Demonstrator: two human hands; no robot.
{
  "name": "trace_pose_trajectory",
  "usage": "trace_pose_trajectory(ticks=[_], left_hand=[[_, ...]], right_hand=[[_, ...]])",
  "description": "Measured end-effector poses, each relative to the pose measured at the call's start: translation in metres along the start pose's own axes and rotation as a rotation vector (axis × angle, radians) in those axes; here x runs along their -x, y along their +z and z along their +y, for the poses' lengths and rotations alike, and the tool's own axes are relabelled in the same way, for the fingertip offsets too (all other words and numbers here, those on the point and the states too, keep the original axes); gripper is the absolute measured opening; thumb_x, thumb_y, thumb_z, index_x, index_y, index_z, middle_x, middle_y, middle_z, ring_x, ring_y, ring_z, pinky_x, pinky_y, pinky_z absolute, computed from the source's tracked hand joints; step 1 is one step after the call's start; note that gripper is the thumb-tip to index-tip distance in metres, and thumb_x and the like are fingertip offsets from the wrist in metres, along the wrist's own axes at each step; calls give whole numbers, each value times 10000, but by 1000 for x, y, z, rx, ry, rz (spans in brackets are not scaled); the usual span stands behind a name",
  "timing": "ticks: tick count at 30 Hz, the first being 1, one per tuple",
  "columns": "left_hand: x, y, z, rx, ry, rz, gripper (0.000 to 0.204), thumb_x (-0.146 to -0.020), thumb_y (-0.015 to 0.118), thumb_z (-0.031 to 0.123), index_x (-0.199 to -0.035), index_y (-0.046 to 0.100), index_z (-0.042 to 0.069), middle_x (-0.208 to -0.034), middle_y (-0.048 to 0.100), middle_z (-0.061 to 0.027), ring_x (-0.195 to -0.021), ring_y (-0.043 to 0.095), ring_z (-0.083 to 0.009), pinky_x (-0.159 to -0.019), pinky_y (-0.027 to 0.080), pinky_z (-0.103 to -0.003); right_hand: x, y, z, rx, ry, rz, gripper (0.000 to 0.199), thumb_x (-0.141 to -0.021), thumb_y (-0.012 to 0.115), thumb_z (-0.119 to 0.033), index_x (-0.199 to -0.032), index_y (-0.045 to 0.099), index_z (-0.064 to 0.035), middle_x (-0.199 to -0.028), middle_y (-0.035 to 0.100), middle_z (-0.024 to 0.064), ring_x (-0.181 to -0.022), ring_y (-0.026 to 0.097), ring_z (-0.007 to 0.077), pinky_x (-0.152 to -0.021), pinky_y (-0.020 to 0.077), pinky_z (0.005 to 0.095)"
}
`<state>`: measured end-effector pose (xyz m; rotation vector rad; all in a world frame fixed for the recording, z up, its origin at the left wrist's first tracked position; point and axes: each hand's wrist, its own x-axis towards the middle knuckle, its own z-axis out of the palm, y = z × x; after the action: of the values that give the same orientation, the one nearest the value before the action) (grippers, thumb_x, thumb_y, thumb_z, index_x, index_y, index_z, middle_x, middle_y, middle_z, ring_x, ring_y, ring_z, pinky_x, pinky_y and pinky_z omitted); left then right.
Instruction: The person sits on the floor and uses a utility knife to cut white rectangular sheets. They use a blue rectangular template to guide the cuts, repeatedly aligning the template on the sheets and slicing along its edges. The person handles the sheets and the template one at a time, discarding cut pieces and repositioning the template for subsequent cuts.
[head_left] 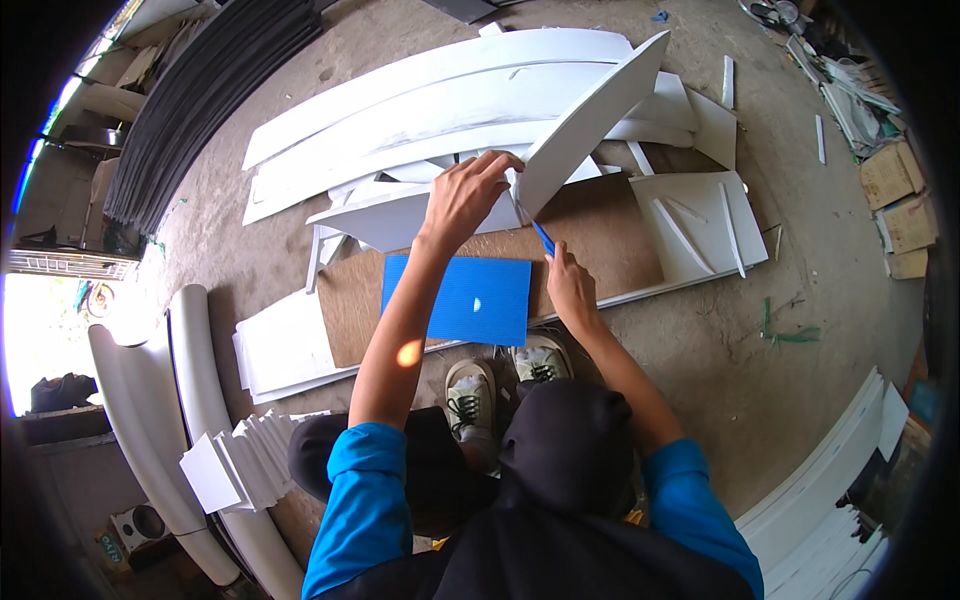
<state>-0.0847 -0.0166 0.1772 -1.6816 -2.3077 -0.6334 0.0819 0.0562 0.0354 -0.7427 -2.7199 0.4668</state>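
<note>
My left hand (pixel 468 196) is closed on the upper edge of a white foam board, where its left part (pixel 375 220) meets a raised, slanting right part (pixel 595 125). The two parts stand at an angle to each other, and whether they are still joined is hard to see. In my right hand (pixel 572 288) is a blue cutter knife (pixel 543 238), its tip pointing up towards the lower end of that meeting line. Beneath lies a brown wooden board (pixel 350 310), with a blue ribbed plastic sheet (pixel 460 300) on it near my feet.
Long white boards (pixel 420 95) are piled beyond my hands. White strips (pixel 683 235) lie on a white sheet at the right. Stacked small white pieces (pixel 240 460) and white rolled sheets (pixel 190 400) are at the left. Dark curved sheets (pixel 200 110) lie far left, more white panels (pixel 820 490) lower right.
</note>
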Motion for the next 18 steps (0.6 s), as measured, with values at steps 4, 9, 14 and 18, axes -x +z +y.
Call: trace_pose_trajectory(ticks=[4,9,14,18], left_hand=[[1,-2,-2,32,-8,5,235,-739,621,111,-955,534,142,-961,590,12,-772,610,-184,-625,510,-304],[1,-4,-1,-1,10,8,259,-738,624,111,-977,528,134,-1033,572,11,-794,615,-185,-640,518,-300],[4,-4,-1,-34,-9,-12,267,-739,626,123,-983,518,130,-1083,551,11,-799,617,-190,-649,526,-307],[4,-4,-1,-25,-18,-12,269,-738,625,119,-983,512,129,-1098,540,9,-784,617,-196,-642,526,-306]], right_hand=[[2,-5,-9,-92,31,-14,194,-903,412,-192,-962,395,-7,-725,581,186,-579,594,328,-439,475,391],[1,-1,-12,-123,38,-11,190,-903,410,-182,-973,393,-7,-727,579,187,-575,594,327,-438,479,383],[-14,10,-18,-67,63,-97,192,-909,381,-179,-983,396,-2,-711,581,195,-575,597,328,-448,482,390],[-24,25,-12,-105,81,-135,189,-910,354,-173,-978,400,-3,-712,591,214,-601,607,338,-474,490,411]])
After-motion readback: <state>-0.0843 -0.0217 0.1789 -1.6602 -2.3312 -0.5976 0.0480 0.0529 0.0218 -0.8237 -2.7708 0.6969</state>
